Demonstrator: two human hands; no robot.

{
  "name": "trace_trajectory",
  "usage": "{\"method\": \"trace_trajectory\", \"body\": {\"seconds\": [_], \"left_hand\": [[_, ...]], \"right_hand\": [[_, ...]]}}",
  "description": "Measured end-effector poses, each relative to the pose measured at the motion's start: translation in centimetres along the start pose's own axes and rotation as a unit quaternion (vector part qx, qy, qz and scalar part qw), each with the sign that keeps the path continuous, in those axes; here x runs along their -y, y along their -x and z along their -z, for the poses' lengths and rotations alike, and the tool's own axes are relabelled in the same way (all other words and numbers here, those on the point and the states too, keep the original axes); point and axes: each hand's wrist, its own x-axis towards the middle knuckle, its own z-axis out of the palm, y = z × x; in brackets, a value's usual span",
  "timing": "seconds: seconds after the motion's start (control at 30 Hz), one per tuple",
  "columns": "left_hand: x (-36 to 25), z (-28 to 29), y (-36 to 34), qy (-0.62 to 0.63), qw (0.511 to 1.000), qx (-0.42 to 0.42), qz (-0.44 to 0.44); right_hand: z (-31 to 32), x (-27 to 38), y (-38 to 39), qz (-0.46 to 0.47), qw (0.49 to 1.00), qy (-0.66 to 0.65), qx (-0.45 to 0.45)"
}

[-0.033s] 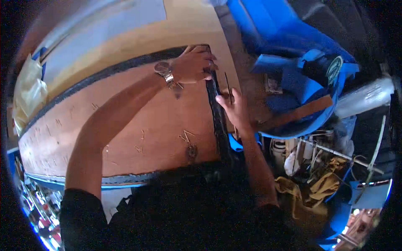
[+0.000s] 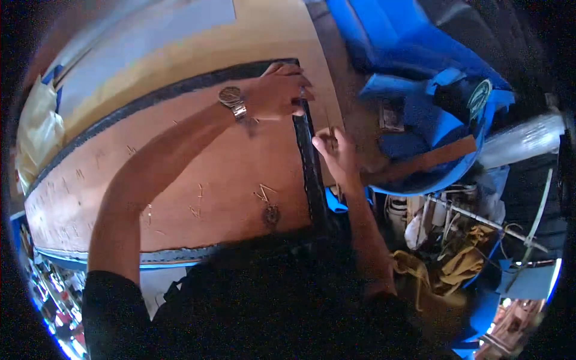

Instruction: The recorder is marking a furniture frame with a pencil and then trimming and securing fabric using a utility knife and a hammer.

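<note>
A large brown panel (image 2: pixel 240 162) with a black strip (image 2: pixel 306 159) along its edges lies across the work surface before me. My left hand (image 2: pixel 281 91), below a metal-band wristwatch (image 2: pixel 230 97), is closed over the panel's far right corner, fingers curled round the strip. Just right of the panel's right edge, my right hand (image 2: pixel 340 157) is closed in a pinch on a thin dark rod (image 2: pixel 332 137), mostly hidden by the fingers and blurred. Small thin sticks or nails (image 2: pixel 263 193) are scattered on the panel, near a dark round mark (image 2: pixel 271 215).
A blue tub (image 2: pixel 444 186) holding blue scraps and a brown strip (image 2: pixel 432 161) stands at the right. Below it are mustard cloth (image 2: pixel 465 264) and cluttered odds and ends. A pale sheet (image 2: pixel 156 48) lies at the far side; a whitish plastic bag (image 2: pixel 37 132) sits at far left.
The view has shifted slightly, with the panel a little higher and further left. The rod in my right hand shows less clearly above the fingers. My left hand keeps its hold on the corner.
</note>
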Motion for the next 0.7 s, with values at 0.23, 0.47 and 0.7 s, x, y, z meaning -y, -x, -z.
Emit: {"method": "trace_trajectory", "body": {"seconds": [0.23,0.47,0.7], "left_hand": [[-4.8,-2.3,0.1,0.197,0.974,0.086,-0.076],[-5.4,-3.1,-1.6,0.255,0.944,0.201,-0.052],[-5.7,-3.9,-0.5,0.252,0.959,0.127,-0.025]], "right_hand": [[1.7,2.1,7.8,-0.220,0.974,-0.036,0.041],[2.0,1.7,8.6,-0.185,0.981,0.055,-0.006],[2.4,3.4,8.6,-0.155,0.987,0.045,0.017]]}}
